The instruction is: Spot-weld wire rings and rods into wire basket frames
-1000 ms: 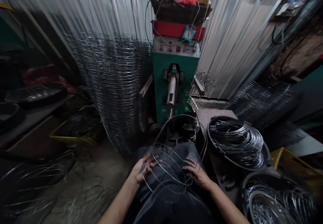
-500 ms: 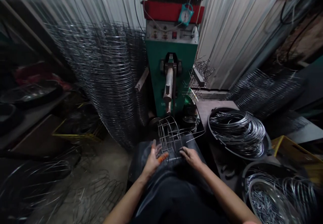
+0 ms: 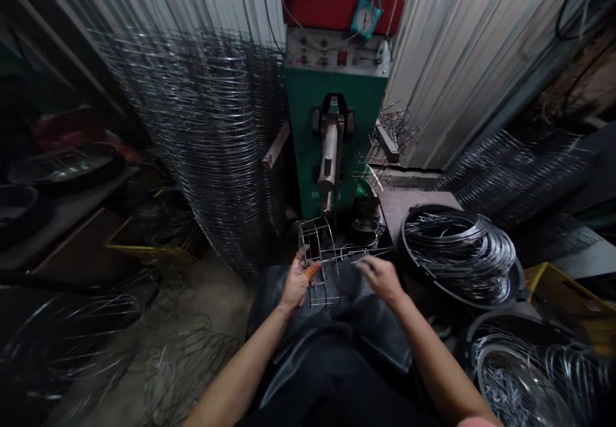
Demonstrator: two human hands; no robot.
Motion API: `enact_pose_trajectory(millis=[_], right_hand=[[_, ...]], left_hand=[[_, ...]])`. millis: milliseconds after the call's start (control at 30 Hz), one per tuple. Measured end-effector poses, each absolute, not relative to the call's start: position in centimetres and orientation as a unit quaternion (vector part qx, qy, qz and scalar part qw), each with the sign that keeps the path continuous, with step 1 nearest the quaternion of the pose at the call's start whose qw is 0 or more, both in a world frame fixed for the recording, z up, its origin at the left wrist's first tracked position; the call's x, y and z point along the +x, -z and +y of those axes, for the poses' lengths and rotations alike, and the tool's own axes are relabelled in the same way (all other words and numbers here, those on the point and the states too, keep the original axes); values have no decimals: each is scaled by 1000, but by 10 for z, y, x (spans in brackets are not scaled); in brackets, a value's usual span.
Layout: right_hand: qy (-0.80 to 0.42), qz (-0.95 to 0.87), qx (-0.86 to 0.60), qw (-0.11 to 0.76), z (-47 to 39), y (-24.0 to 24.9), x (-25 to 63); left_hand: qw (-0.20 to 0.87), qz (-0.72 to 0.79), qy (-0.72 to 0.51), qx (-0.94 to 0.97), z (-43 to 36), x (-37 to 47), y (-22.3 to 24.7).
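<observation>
A small wire basket (image 3: 323,266) of thin metal rods rests over my lap, below the green machine. My left hand (image 3: 297,282) is closed on the basket's left side; an orange cover wraps its thumb. To the right of the basket, my right hand (image 3: 382,276) has its fingers pinched together, apart from the basket's main body. A thin wire shows by those fingertips, but what they hold is too small to make out. Ahead stands the green machine (image 3: 308,112), its metal electrode arm (image 3: 328,151) pointing toward me above the basket.
A tall stack of wire baskets (image 3: 221,131) leans at the left. On the right, a black tub (image 3: 409,260) holds wire rings (image 3: 481,247), and a metal bowl (image 3: 481,366) holds short wire pieces. A yellow crate (image 3: 541,279) stands beyond. Loose wires (image 3: 187,369) lie on the floor.
My left hand has closed on the basket's side. My right hand has moved right and up, away from the basket body, with its fingers drawn together. The view has shifted slightly.
</observation>
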State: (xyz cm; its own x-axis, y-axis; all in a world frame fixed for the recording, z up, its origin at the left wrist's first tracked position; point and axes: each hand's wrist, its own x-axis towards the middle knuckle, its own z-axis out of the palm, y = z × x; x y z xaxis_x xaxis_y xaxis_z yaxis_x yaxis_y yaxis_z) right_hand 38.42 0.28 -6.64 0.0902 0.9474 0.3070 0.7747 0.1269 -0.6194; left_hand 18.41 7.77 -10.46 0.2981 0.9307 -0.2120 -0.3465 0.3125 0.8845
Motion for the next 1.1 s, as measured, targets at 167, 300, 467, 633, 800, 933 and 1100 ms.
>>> enact_pose_trajectory(millis=[167, 300, 467, 633, 800, 933, 1100], right_hand=[[0, -673, -640, 371, 46, 37, 429], [-129, -717, -611, 311, 85, 40, 431], [-174, -682, -606, 370, 117, 44, 417], [-149, -682, -608, 378, 141, 51, 412], [-123, -687, -609, 376, 158, 59, 414], [-118, -692, -605, 377, 166, 61, 416], [-106, -701, -604, 365, 173, 62, 419]], left_hand=[[722, 383, -454, 354, 92, 184, 88], [715, 379, -476, 345, 109, 184, 81], [701, 389, -492, 339, 131, 189, 82], [703, 413, -482, 321, 147, 198, 77], [716, 418, -476, 292, 157, 207, 79], [714, 419, -481, 289, 163, 212, 82], [716, 420, -481, 282, 167, 214, 80]])
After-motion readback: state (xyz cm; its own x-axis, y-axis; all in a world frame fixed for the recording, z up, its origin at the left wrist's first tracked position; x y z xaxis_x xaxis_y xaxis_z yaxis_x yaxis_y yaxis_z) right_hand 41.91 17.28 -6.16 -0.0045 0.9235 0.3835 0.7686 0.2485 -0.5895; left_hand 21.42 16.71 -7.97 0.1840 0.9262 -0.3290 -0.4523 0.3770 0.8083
